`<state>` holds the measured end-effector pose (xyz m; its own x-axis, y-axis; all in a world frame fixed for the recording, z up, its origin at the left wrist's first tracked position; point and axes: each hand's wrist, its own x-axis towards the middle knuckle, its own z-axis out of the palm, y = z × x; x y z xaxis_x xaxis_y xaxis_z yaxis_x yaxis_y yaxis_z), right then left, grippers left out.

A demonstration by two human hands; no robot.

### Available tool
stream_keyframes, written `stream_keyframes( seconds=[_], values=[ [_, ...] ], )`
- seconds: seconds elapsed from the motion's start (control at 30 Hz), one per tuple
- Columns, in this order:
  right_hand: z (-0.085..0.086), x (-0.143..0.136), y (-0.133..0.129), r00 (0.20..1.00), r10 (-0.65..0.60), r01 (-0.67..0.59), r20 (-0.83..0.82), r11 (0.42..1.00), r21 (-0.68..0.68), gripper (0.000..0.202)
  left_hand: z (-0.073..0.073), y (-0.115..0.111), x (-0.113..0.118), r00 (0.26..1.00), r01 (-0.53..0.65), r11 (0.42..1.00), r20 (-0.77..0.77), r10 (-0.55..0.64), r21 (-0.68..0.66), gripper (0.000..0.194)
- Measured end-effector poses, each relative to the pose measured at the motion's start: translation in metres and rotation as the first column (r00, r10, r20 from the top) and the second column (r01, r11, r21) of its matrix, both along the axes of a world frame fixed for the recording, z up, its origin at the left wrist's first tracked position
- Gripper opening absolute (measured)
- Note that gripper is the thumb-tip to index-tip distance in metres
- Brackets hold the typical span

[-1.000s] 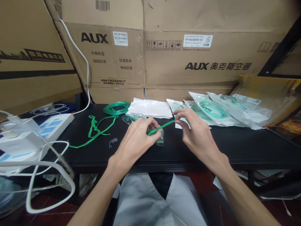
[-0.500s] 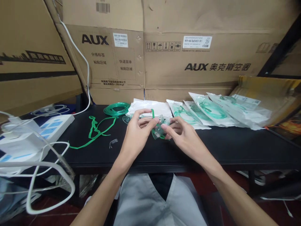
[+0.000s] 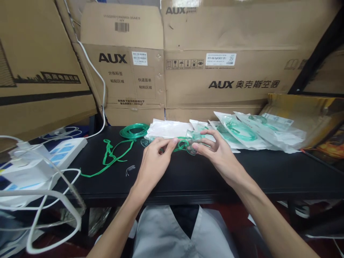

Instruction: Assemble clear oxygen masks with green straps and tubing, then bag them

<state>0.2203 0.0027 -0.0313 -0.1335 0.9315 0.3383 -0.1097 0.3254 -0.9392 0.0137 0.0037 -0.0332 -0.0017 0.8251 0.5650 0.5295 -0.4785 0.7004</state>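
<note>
Clear mask (image 3: 191, 135) rests in the pinch of the right hand (image 3: 221, 152) over the tabletop (image 3: 185, 175), while the left hand (image 3: 156, 157) clasps the green strap (image 3: 183, 145) stretching crosswise to it. The step looks like working the strap at the mask; next calls for steady fingers. Its long axis seems roughly away from the person, narrow end unclear; white packets (image 3: 239, 129) lie beyond

It looks like a makeshift workshop or storeroom corner, given the black worktable (image 3: 193, 184) backed by AUX air-conditioner cardboard (image 3: 188, 89), a cable-strewn white power strip (image 3: 67, 147) and pouches of green tubing (image 3: 239, 129).
</note>
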Motion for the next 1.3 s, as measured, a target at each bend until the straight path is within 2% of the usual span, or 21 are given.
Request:
stream_keyframes(
  seconds=[0.13,0.2,0.27,0.33,0.53,0.7,0.8,0.97,1.17,1.3],
  values=[
    [0.003,-0.002,-0.003,0.995,0.097,-0.099,-0.034,0.991,-0.086,0.047,0.008,0.0,-0.011,0.998,-0.068,0.996,0.013,0.068,0.053,0.035],
    [0.004,-0.003,-0.005,0.983,0.173,-0.178,-0.057,0.979,-0.104,0.045,0.012,-0.003,-0.015,0.999,0.028,0.999,-0.043,-0.026,0.041,0.036],
    [0.005,-0.003,-0.007,0.962,0.26,-0.267,-0.077,0.958,-0.104,0.042,0.015,-0.006,-0.016,0.979,0.185,0.982,-0.084,-0.187,-0.027,0.039],
    [0.005,-0.003,-0.007,0.938,0.331,-0.341,-0.1,0.934,-0.105,0.04,0.015,-0.007,-0.016,0.957,0.281,0.955,-0.053,-0.286,-0.092,0.041],
    [0.004,-0.001,-0.004,0.9,0.377,-0.405,-0.217,0.909,-0.097,0.038,0.019,-0.007,-0.012,0.937,0.322,0.942,0.174,-0.304,-0.089,0.03],
    [0.008,-0.002,-0.004,0.902,0.362,-0.385,-0.236,0.921,-0.058,0.033,0.023,-0.009,-0.015,0.94,0.252,0.965,0.258,-0.226,-0.072,0.024],
    [0.006,-0.004,-0.003,0.917,0.307,-0.327,-0.255,0.944,-0.04,0.033,0.02,-0.012,-0.011,0.947,0.203,0.977,0.266,-0.179,-0.066,0.026],
    [-0.001,-0.01,-0.003,0.935,0.223,-0.236,-0.276,0.972,-0.015,0.041,0.012,-0.014,-0.001,0.975,0.167,0.985,0.157,-0.159,-0.042,0.026],
    [-0.006,-0.023,-0.007,0.987,0.068,-0.075,-0.147,0.997,-0.038,0.054,0.008,-0.015,0.005,0.993,0.118,0.99,0.0,-0.118,0.072,0.022],
    [-0.01,-0.032,-0.005,0.995,0.041,-0.039,-0.092,0.999,0.022,0.052,0.008,-0.017,0.012,0.993,0.114,0.989,-0.047,-0.11,0.089,0.023]
  ],
)
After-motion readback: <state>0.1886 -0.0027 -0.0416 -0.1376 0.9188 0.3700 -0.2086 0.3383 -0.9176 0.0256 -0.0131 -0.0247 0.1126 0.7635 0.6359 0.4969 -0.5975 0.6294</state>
